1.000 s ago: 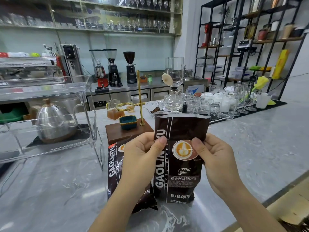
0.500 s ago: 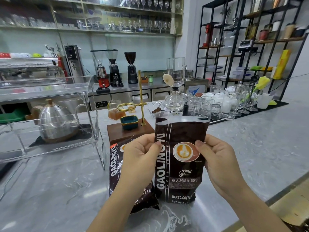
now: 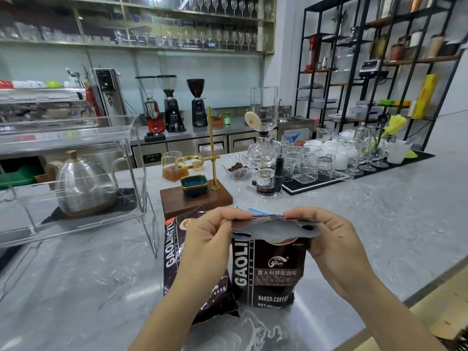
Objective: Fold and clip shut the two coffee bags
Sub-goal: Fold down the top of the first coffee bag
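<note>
1. The left hand (image 3: 210,239) and right hand (image 3: 329,239) were raised side by side over the near part of the bench (image 3: 379,224), forearms coming up from the bottom of the view.
2. Each hand pinched one end of the top of the front bag (image 3: 268,272), thumb and curled fingers closed on the fold line.
3. The top of that bag was bent over toward the viewer, so its silver inner lining (image 3: 273,229) faced out in a flap between the two hands.
4. The front bag stood upright near the bench's near edge, long axis vertical, printed face toward the viewer, the fold running left to right.
5. The second bag (image 3: 174,249) leaned just behind and to the left, touching the first, partly hidden by the left hand and wrist; its top was out of sight.
6. A blue clip (image 3: 255,211) showed just behind the fold; whether it touched the bag could not be told.
7. A wooden stand (image 3: 195,201) sat close behind the bags, and a clear case (image 3: 76,178) stood to the left.
8. Bare bench surface lay to the right of the hands, out to the right edge.
</note>
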Motion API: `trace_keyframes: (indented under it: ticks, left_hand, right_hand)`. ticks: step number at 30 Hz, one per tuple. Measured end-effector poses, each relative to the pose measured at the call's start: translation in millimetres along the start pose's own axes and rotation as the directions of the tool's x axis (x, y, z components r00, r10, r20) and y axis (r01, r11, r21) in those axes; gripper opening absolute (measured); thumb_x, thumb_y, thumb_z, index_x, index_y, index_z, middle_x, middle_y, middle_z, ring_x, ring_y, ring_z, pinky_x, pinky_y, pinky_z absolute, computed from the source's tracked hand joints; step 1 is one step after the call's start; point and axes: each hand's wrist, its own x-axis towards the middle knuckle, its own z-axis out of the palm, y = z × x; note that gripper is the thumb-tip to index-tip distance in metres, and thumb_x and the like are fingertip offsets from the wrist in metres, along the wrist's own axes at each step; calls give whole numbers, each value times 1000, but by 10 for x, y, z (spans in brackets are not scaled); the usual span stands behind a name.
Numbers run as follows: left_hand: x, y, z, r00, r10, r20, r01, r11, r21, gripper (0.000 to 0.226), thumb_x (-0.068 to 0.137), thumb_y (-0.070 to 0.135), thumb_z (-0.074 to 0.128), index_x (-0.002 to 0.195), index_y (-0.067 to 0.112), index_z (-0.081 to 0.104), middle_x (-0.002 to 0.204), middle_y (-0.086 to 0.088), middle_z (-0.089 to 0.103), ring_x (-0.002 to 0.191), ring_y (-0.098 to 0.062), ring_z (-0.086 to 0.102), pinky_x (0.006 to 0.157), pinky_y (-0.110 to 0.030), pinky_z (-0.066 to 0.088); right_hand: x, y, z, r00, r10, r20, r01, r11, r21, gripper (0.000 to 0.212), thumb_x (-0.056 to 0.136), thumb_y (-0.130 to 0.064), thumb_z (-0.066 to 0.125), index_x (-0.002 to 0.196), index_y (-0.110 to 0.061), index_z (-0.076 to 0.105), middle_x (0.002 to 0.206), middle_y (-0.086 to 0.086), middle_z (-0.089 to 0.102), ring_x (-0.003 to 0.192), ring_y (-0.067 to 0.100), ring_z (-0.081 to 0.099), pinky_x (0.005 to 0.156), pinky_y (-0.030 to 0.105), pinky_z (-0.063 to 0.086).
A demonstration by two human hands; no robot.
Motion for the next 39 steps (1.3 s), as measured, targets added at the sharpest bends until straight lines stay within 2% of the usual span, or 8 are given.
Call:
trace_keyframes:
  ticks: [2,7,11,14,16,20,28,39]
  left_hand:
    - [-17,7,-5,1000,-28,-5,28,999,-21,50,96,-12,43,78,15,80,64,10,76,45,8,59,45,-1,40]
    - [-14,59,4,998,-67,-4,66,991,-115,41,83,10,44,70,17,82,74,-2,80,66,-6,71,56,-15,52]
    - [-86,99,23,1000,-25,7,25,1000,5,7,82,20,80,76,16,78,73,-5,79,67,-14,72,59,-25,58]
    - [-120,147,18,999,-40,-9,40,999,10,15,76,7,84,76,14,71,79,-19,78,71,-32,73,65,-45,61]
    - [-130,193,-5,998,-48,31,49,998,-35,22,77,-4,81,82,12,67,79,-22,78,68,-33,75,61,-42,63]
    - [-140,191,-21,996,-63,63,68,994,-80,31,78,-14,76,88,13,66,72,-12,78,64,-22,73,58,-34,63]
    - [-177,134,41,998,-14,55,20,994,-106,36,77,-16,77,83,19,69,70,-8,76,65,-22,67,66,-36,58]
    - [-211,51,122,999,-21,48,24,998,-55,17,69,32,82,82,20,81,77,-6,80,73,-20,77,68,-32,62]
  right_hand:
    - [-7,-4,-13,1000,15,13,-16,999,35,60,94,15,28,79,-10,81,79,10,78,74,17,72,65,21,57]
    - [-54,-70,-40,998,36,49,-41,994,99,41,85,-14,41,82,-4,80,83,19,78,78,23,73,65,23,57]
    - [-88,-120,48,998,-65,-27,61,990,-129,10,81,-21,77,77,-13,83,78,8,80,71,15,71,63,21,56]
    - [-139,-151,82,995,-96,-36,88,978,-192,17,69,-23,76,82,-15,83,77,14,79,68,26,70,62,39,60]
    - [-166,-182,100,994,-105,-20,98,972,-215,22,69,-17,77,90,-18,82,75,18,78,65,32,67,59,46,56]
    - [-187,-205,113,998,-59,25,63,980,-187,33,73,-8,73,104,-18,77,75,15,78,65,23,72,55,30,59]
    - [-147,-208,250,998,-54,30,61,933,-355,16,63,-29,82,76,-21,80,64,-2,75,53,8,67,48,16,50]
    - [-115,-116,303,992,-126,-5,117,938,-326,6,70,-16,82,68,-15,77,53,7,69,46,10,60,44,19,47]
